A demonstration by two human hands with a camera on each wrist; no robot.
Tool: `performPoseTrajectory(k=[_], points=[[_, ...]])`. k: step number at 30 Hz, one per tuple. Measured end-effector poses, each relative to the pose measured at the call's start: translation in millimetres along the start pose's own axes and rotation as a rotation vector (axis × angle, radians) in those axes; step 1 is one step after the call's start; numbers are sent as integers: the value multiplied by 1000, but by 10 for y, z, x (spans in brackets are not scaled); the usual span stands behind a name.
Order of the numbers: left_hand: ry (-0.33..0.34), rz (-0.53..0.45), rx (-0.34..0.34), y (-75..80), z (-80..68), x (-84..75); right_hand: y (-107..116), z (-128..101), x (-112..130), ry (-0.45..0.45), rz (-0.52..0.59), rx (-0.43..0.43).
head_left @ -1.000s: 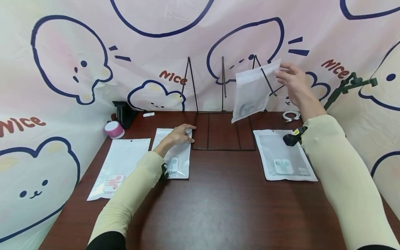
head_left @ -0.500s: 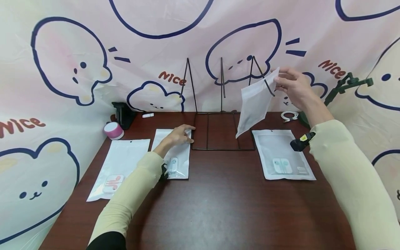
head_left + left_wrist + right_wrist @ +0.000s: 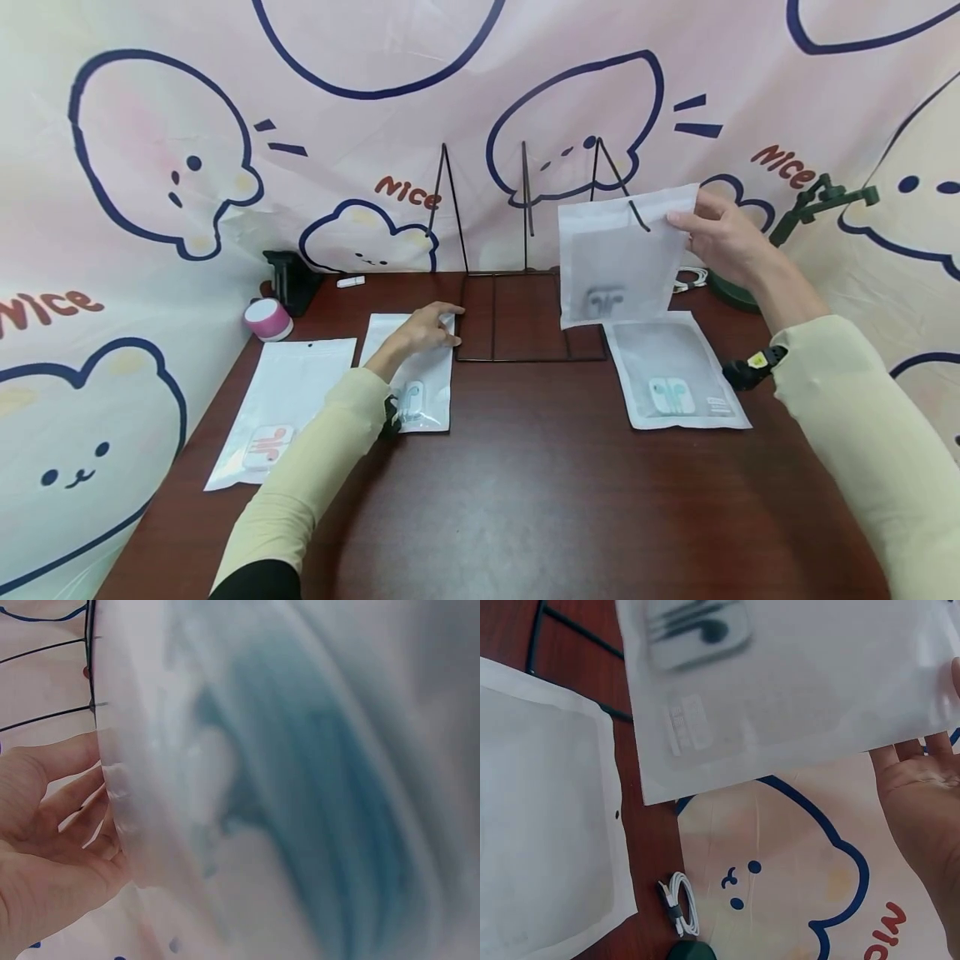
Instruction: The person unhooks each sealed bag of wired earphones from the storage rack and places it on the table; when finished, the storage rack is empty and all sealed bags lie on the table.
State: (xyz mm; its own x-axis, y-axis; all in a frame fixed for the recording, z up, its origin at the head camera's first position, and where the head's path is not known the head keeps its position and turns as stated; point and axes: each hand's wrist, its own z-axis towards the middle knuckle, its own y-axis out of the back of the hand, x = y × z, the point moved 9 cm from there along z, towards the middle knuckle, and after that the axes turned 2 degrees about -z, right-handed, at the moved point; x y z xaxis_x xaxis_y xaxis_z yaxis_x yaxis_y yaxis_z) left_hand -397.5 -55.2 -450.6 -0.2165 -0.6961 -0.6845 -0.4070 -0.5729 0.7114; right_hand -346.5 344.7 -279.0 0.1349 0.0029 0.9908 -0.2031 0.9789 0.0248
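Right hand (image 3: 723,242) pinched the earphone pouch (image 3: 618,258) at its top corner; left hand (image 3: 423,327) rested flat on the worktop pouch (image 3: 427,375). Hole needs lining up squarely with the wire hook (image 3: 637,212).

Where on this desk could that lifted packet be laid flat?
Bare wood spans the table's near half, and lies between the middle packet and right packet. The back is crowded: wire stand, cable, lifted packet.

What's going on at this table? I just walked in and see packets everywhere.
A person's right hand holds a white earphone packet up by its top edge, beside a black wire rack. The left hand rests on another packet lying flat on the table. Two more packets lie flat, one on each side.
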Motion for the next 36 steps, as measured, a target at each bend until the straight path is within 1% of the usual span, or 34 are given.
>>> performPoseTrajectory(k=[4,6,10,15,18,21,24,27,32,36], points=[[2,-9,-1,-3,-8,8,-15,-69,3,4,-36,-16],[2,-13,-3,-2,-16,9,-24,-109,3,5,-36,-29],[16,-25,-3,-15,-36,33,-42,-222,-8,12,-54,-69],[41,-43,-3,-36,-54,78,-102,-387,8,63,-26,-70],[38,-37,-8,-26,-57,77,-130,-482,42,96,10,-69],[31,-24,-14,-1,-55,64,-140,-556,91,122,45,-87],[25,-14,-19,25,-47,58,-149,-610,138,127,48,-107],[22,-18,-15,34,-36,65,-155,-671,180,132,15,-119],[24,-42,-7,40,-30,74,-94,-818,264,177,-2,-143],[20,-41,-12,55,-32,62,66,-963,313,216,21,-169]])
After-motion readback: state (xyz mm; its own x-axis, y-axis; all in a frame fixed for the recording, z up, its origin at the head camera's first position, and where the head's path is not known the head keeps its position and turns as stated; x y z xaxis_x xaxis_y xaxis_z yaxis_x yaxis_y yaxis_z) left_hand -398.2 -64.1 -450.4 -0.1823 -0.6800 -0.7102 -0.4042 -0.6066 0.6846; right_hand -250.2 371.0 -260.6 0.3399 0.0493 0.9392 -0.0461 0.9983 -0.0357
